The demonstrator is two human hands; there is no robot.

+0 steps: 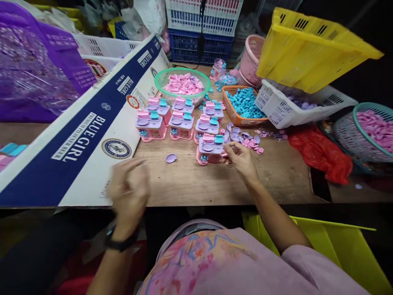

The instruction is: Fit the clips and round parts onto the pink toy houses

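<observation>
My right hand [241, 157] is at the right end of the nearest toy kitchen set [210, 148], thumb and fingers closed on a small pink plastic piece [224, 153] against its side. That set has a pink base, a lilac top and pink and blue blocks on it. Several similar toy kitchen sets [181, 126] stand in rows behind it. My left hand [130, 186] is raised near the table's front edge, beside the carton, smeared by motion, so its fingers are unclear. A loose lilac oval dish [171, 158] lies on the table between my hands.
Blue Girl carton board [115, 110] slopes along the left. Behind are a green basket [158, 82] of pink parts and an orange basket [236, 116] of blue parts. Loose lilac dishes [236, 133], a red bag [322, 151] and a phone [319, 184] lie right.
</observation>
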